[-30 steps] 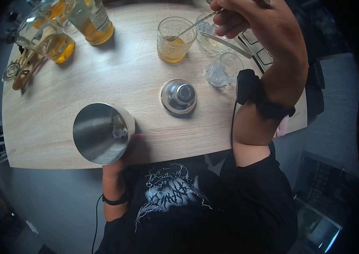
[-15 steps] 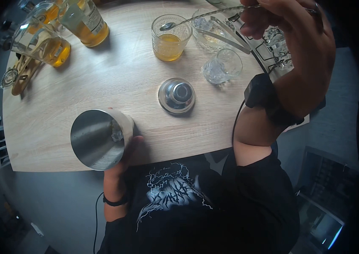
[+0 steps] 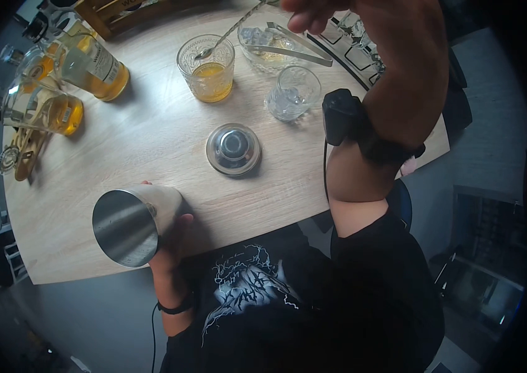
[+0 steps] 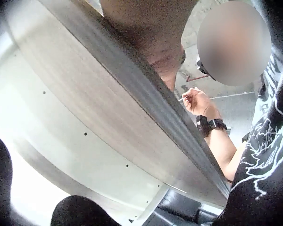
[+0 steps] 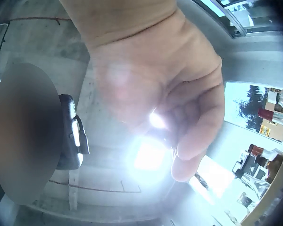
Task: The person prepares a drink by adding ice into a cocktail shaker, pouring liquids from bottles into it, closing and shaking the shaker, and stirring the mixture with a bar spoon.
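Note:
A metal shaker tin leans with its mouth toward the left at the table's front edge; my left hand grips its lower part, most fingers hidden behind it. At the top of the head view is my right hand, its fingers curled; in the right wrist view the hand pinches a thin shaft amid glare. The twisted spoon runs out of the head view's top, its bowl at the mouth of a patterned glass holding amber liquid. A domed metal cap sits on the table.
Amber bottles and wooden-handled tools stand at the left. Right of the patterned glass are an ice bowl with tongs across it and a small glass with ice. A wooden crate is at the back.
The head view has shifted. The spoon has risen from inside the glass to its mouth. The tin is tipped further, and the ice inside it no longer shows.

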Motion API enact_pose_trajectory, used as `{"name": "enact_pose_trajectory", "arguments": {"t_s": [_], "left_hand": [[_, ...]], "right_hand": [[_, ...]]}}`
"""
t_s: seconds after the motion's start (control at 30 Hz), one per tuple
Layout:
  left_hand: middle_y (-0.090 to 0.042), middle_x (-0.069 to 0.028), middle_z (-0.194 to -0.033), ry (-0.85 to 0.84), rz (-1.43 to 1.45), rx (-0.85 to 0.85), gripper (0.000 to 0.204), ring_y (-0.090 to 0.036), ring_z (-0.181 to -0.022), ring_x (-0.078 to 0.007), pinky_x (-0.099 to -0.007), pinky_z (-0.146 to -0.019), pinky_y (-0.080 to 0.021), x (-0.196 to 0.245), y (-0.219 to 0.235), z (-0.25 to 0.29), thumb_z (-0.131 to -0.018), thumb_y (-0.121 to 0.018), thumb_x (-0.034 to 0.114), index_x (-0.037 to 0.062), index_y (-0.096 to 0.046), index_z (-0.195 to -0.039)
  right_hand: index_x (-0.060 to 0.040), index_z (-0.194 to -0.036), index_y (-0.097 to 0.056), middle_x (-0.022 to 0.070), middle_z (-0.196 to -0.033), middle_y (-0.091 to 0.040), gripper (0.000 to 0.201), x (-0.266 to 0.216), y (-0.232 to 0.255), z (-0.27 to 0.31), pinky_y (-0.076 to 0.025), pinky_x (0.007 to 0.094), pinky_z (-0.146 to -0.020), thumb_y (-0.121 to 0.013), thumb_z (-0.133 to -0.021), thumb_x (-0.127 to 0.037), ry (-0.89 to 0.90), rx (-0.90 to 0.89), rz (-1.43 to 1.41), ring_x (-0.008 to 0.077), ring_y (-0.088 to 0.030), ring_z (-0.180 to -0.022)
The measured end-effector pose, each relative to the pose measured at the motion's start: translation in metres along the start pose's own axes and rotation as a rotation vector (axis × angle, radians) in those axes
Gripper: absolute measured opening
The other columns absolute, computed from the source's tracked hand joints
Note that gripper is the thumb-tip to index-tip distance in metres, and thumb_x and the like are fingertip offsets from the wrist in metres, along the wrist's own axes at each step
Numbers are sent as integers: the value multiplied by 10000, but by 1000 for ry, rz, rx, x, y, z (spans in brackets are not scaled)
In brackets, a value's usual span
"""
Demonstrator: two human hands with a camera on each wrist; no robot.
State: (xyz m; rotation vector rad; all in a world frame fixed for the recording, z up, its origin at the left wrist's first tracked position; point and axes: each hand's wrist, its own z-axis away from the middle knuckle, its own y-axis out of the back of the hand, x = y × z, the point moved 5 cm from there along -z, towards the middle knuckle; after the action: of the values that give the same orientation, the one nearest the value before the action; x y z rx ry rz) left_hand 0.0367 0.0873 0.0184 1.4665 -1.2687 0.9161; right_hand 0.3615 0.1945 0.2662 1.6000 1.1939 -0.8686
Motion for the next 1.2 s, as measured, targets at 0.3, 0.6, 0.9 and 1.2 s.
{"name": "enact_pose_trajectory", "arguments": {"t_s": [0.3,0.6,0.9,1.2], "left_hand": [[-509,-194,-1467,-22,-71,-5,918,-475,-1376,-327,-477,-1154,-402,0,1,3,-762,-918,175,-16,-394,-1491],[-530,-175,-1437,-45,-68,8,866,-497,-1346,-319,-471,-1140,-421,2,0,0,-755,-923,180,-13,-444,-1450],[-554,-184,-1423,-1,-162,15,855,-540,-1309,-314,-452,-1113,-457,9,-6,-2,-744,-897,15,-8,-432,-1461],[-554,-180,-1406,-175,-273,19,800,-559,-1275,-313,-437,-1074,-505,2,-15,-2,-794,-890,79,-12,-437,-1447]], "right_hand": [[55,-809,-705,132,-697,-694,201,0,0,-5,-585,275,-508,-617,-904,-99,2,-35,-34,174,-698,-579],[54,-821,-701,122,-680,-693,202,0,2,-4,-565,265,-509,-610,-924,-95,1,-51,33,169,-690,-560],[98,-858,-700,167,-702,-702,225,-14,2,4,-592,264,-526,-547,-913,-58,116,-50,40,196,-707,-572],[51,-913,-718,175,-819,-718,246,-11,23,11,-611,303,-485,-548,-958,-120,476,91,23,213,-734,-635]]}}
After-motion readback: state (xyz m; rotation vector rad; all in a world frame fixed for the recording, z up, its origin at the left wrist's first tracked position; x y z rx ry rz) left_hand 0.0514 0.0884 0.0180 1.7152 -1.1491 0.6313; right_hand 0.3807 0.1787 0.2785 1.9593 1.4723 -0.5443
